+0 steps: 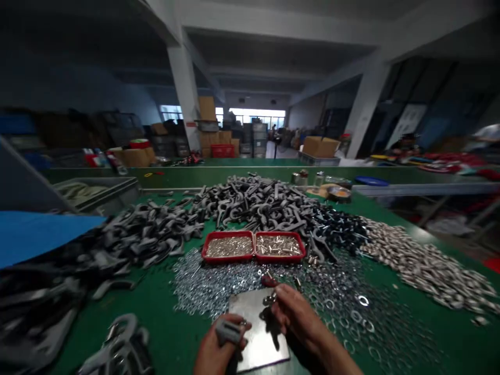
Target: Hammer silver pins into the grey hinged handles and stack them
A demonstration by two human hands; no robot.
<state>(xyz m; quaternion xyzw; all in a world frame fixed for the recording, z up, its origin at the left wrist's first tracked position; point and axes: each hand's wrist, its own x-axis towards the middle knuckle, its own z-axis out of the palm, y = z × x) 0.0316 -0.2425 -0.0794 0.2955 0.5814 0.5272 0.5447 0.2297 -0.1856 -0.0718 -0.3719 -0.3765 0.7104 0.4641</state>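
My left hand is closed around a grey moulded part with a slot in it, over the left edge of a flat metal plate. Above the plate's upper right side, my right hand pinches a small shiny metal piece; its exact kind is too blurred to tell. Just beyond those fingertips is a small dark red object. Loose metal washers spread around the plate. Two joined red trays, the left tray and the right tray, hold small metal pins.
Grey hook-shaped parts are heaped behind the trays, with more parts at left. Dark screws and a pile of silvery pieces lie right. Finished-looking grey assemblies sit front left. A grey crate stands behind.
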